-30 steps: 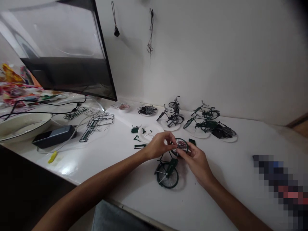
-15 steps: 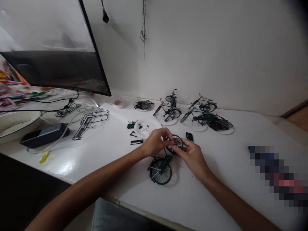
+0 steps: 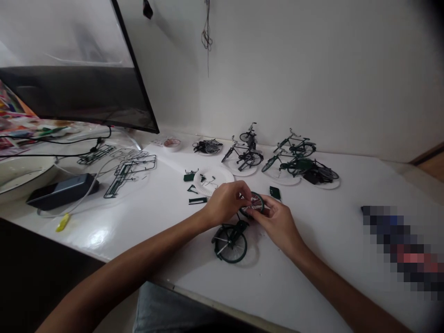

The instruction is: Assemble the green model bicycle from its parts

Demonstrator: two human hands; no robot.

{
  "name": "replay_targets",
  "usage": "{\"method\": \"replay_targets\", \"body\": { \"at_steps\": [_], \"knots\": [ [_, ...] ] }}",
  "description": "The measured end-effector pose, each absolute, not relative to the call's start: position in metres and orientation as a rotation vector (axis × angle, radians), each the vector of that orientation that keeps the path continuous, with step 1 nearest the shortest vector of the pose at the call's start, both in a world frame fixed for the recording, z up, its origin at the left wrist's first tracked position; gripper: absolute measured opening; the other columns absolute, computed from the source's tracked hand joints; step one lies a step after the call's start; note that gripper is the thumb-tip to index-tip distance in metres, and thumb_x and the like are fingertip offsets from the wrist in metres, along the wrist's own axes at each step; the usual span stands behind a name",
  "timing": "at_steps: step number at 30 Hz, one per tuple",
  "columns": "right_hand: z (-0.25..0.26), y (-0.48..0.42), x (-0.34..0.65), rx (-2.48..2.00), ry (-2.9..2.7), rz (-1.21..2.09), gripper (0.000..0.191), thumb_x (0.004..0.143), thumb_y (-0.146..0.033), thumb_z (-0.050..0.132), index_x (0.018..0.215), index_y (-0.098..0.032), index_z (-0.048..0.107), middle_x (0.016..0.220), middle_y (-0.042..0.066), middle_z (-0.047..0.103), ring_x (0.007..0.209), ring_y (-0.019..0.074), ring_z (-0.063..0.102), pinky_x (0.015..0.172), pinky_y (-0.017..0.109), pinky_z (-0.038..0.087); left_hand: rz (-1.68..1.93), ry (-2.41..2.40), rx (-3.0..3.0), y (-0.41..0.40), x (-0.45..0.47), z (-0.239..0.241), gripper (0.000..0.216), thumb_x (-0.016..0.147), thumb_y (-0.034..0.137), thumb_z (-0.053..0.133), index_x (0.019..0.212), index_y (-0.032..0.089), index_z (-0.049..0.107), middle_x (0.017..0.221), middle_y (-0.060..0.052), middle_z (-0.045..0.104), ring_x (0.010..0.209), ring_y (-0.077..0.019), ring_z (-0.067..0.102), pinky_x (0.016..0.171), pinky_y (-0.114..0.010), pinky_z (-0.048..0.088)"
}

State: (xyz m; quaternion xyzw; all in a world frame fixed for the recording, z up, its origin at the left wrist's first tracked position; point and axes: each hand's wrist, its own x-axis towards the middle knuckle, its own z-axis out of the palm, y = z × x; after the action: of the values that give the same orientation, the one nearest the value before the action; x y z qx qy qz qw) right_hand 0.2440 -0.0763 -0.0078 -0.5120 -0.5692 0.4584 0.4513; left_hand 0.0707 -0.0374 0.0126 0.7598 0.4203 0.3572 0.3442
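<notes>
Pinching: from the head view, our left hand (image 3: 227,202) and right hand (image 3: 277,226) meet at a miniature spoked wheel (image 3: 255,204) with a dark green tyre. Thumbs and fingertips press on it from both sides, though our fingers hide exactly where each one bears.
Wheel's place: over the bench (image 3: 312,231), right beside the top of a dark green model bicycle (image 3: 231,243) lying on its side.
Handling: the spokes look fine and easily bent, so we judge it best to keep pressure on the rim and work with our fingertips close together.
Nearest container: behind and left of the wheel, a white paper plate (image 3: 211,180) holds small metal parts.
Farther containers: well behind the wheel, paper plates carry finished-looking model bicycles (image 3: 241,155); another paper plate (image 3: 208,150) holds a dark heap of parts and a spoked wheel. A small round dish (image 3: 172,144) holds something pinkish, too small to tell.
Far left of the wheel: a shallow white bowl (image 3: 21,171), plastic sprue frames (image 3: 132,171), a black box (image 3: 60,191) and a monitor (image 3: 76,64).
Just past the wheel: a small dark green part (image 3: 275,193).
</notes>
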Motion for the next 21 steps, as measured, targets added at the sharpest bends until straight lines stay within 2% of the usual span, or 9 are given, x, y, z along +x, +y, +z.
{"method": "replay_targets", "body": {
  "at_steps": [5,12,21],
  "knots": [
    [-0.0079,-0.0753,0.2442,-1.257,-1.344,1.21,0.036,0.078,-0.032,0.075,0.111,-0.02,0.067,0.102,0.007,0.074,0.088,0.025,0.071,0.067,0.035,0.062,0.912,1.034,2.099,-0.0406,0.0703,0.0166,0.005,0.083,0.016,0.068,0.085,0.02,0.067,0.086,0.0,0.07,0.082,-0.0167,0.061,0.09,-0.033,0.043],
    [-0.0057,-0.0773,0.2455,-1.282,-1.406,1.14,0.035,0.075,-0.029,0.077,0.108,-0.021,0.069,0.094,0.005,0.075,0.081,0.0226,0.072,0.064,0.031,0.059,0.891,1.063,1.979,-0.0396,0.0676,0.0191,0.007,0.079,0.017,0.071,0.084,0.016,0.066,0.082,-0.002,0.071,0.072,-0.0145,0.06,0.067,-0.025,0.047],
    [0.0008,-0.0814,0.2451,-1.322,-1.52,1.044,0.034,0.08,-0.029,0.073,0.113,-0.023,0.07,0.095,0.005,0.075,0.08,0.0235,0.071,0.066,0.033,0.057,0.875,1.079,1.946,-0.04,0.0684,0.0191,0.01,0.077,0.015,0.073,0.084,0.016,0.066,0.082,-0.002,0.072,0.07,-0.0134,0.059,0.066,-0.025,0.046]
  ]
}}
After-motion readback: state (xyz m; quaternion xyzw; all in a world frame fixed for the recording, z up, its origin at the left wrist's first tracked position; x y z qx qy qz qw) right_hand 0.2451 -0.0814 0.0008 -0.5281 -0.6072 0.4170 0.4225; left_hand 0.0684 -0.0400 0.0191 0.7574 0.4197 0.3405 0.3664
